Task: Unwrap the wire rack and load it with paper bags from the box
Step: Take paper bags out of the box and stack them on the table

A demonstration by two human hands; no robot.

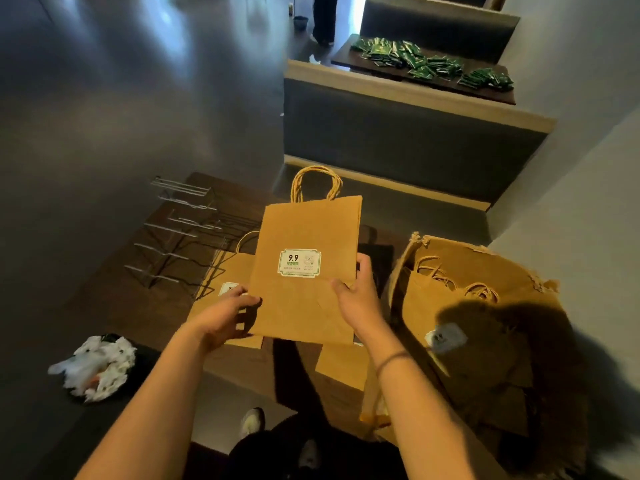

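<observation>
I hold a flat brown paper bag [304,237] with twisted handles and a white-green sticker above the dark table. My left hand [232,313] grips its lower left edge, and my right hand [356,292] pinches its right edge. A second bag [221,275] lies under it, partly inside the wire rack [183,233], which stands on the left part of the table with several bare slots. The torn cardboard box [485,306] at the right holds more bags with handles showing.
Crumpled white wrapping [97,365] lies at the table's left front corner. Another brown bag [343,365] lies flat below my hands. A padded bench [398,133] stands behind, and a far table carries green packets [433,64]. A person's legs [323,19] show at the top.
</observation>
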